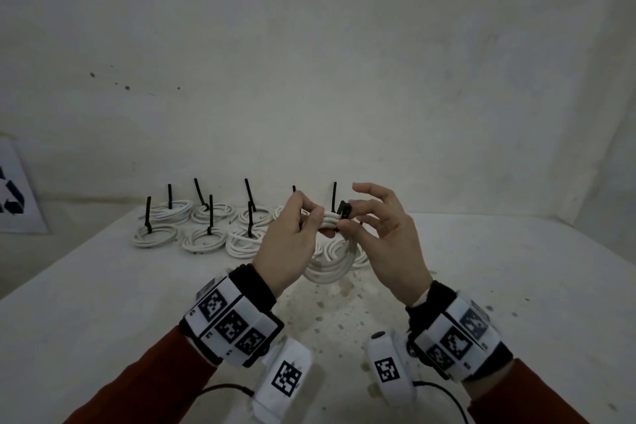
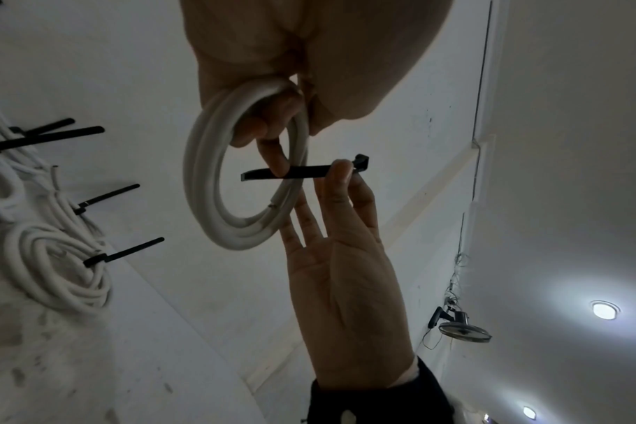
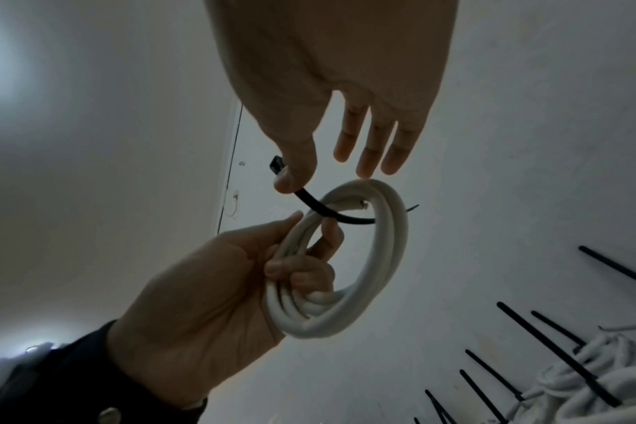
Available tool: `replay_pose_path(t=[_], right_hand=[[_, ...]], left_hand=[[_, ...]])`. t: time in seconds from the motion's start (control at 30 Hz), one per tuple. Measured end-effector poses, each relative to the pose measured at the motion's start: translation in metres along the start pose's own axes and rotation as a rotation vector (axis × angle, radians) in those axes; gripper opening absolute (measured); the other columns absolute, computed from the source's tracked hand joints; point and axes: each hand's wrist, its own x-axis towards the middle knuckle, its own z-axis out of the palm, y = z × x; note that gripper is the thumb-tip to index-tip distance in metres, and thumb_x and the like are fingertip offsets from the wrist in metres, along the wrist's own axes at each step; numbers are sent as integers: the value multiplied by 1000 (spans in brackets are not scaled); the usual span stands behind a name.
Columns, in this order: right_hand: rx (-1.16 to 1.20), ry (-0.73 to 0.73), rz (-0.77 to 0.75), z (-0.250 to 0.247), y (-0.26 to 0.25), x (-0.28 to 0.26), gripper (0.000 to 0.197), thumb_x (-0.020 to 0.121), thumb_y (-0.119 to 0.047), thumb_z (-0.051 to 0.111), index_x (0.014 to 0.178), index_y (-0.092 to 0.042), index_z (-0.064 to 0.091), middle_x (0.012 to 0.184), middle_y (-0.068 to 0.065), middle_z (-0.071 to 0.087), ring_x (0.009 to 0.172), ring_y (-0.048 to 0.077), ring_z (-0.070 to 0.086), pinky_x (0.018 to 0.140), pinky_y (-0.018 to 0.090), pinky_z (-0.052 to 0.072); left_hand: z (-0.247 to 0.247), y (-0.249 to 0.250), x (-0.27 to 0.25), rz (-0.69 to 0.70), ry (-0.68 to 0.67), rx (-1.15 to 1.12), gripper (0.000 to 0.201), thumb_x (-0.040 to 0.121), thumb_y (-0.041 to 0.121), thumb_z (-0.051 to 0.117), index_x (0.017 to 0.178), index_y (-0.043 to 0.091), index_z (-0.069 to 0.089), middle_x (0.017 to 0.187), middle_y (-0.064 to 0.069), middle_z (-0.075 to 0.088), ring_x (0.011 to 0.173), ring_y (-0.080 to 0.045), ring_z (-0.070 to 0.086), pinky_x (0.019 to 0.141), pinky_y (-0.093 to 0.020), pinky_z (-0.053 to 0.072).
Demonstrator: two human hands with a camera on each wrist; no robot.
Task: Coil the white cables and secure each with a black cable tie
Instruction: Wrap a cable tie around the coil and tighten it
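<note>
left hand (image 3: 215, 289) curled round white coil (image 3: 349, 258), raised above desk (image 1: 481, 286) centre, keeping loops together | right hand (image 2: 342, 258) pinching black tie (image 2: 302, 173) near head, strap crossing coil, presumably for threading

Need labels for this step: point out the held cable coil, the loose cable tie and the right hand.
held cable coil (image 2: 215, 178): left wrist view, left arc.
loose cable tie (image 2: 302, 174): left wrist view, strap middle.
right hand (image 2: 342, 275): left wrist view, palm.
</note>
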Motion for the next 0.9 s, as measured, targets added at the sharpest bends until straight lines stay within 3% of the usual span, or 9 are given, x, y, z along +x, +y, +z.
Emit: replay_pose_path(t=[0.1, 0.23, 0.33, 0.47, 0.53, 0.63, 0.73, 0.83, 0.9], right_hand=[[69, -39, 80, 0, 1, -2, 15, 77, -15, 78, 75, -27, 69, 127, -6, 56, 109, 21, 62, 91, 39, 50], [173, -67, 246, -2, -3, 0, 10, 85, -6, 68, 81, -13, 63, 112, 5, 65, 79, 8, 64, 73, 21, 48], [231, -106, 246, -3, -4, 0, 9, 86, -5, 66, 83, -11, 61, 96, 10, 69, 80, 14, 63, 74, 23, 48], [284, -124, 215, 0, -3, 0, 10, 86, 2, 63, 81, -5, 59, 114, 3, 71, 106, 15, 66, 84, 22, 51], [297, -144, 205, 1, -4, -2, 9, 86, 3, 62, 81, -3, 58, 114, 4, 70, 110, 18, 65, 89, 27, 52], [287, -130, 208, 2, -7, -3, 7, 87, 0, 62, 82, -3, 58, 106, 13, 72, 99, 22, 69, 88, 32, 54], [264, -88, 243, 2, -9, -2, 10, 88, -5, 63, 81, -5, 56, 104, 25, 68, 90, 24, 67, 84, 31, 55], [342, -94, 309, 2, -9, -1, 13, 82, -16, 67, 80, -8, 57, 103, 29, 66, 90, 29, 62, 91, 42, 50], [386, -99, 344, 1, -8, -1, 13, 79, -19, 67, 79, -9, 59, 97, 26, 64, 90, 29, 60, 89, 40, 51]], left_hand=[[-1, -3, 2, -30, 26, -74, 18, 99, 21, 45, 87, 9, 43, 54, 8, 57, 47, -14, 41, 54, -30, 37], [-2, -8, 4, -47, 45, -184, 17, 98, 20, 46, 85, 10, 43, 59, -7, 44, 46, -11, 40, 54, -31, 39], [0, -12, 4, -53, -2, -178, 18, 98, 21, 46, 83, 13, 43, 62, -11, 45, 43, -7, 39, 55, -30, 38], [0, -11, 4, -100, -51, -189, 18, 99, 22, 46, 83, 13, 42, 72, -14, 47, 43, -8, 39, 53, -29, 38], [1, -9, 3, -115, -72, -188, 19, 99, 21, 46, 83, 12, 41, 67, -9, 47, 43, -8, 37, 53, -30, 37], [5, -9, -1, -62, -86, -167, 19, 99, 21, 46, 82, 14, 42, 60, 3, 54, 45, -11, 37, 55, -34, 34], [6, -8, -3, 8, -78, -158, 19, 98, 21, 45, 82, 12, 41, 73, 10, 66, 48, -13, 37, 52, -32, 36], [5, -11, -4, 55, -103, -155, 18, 98, 23, 45, 82, 15, 42, 79, 8, 67, 50, -14, 37, 51, -32, 35], [3, -15, -4, 92, -141, -119, 19, 97, 31, 49, 82, 20, 42, 73, -1, 62, 52, -16, 38, 52, -33, 34]])
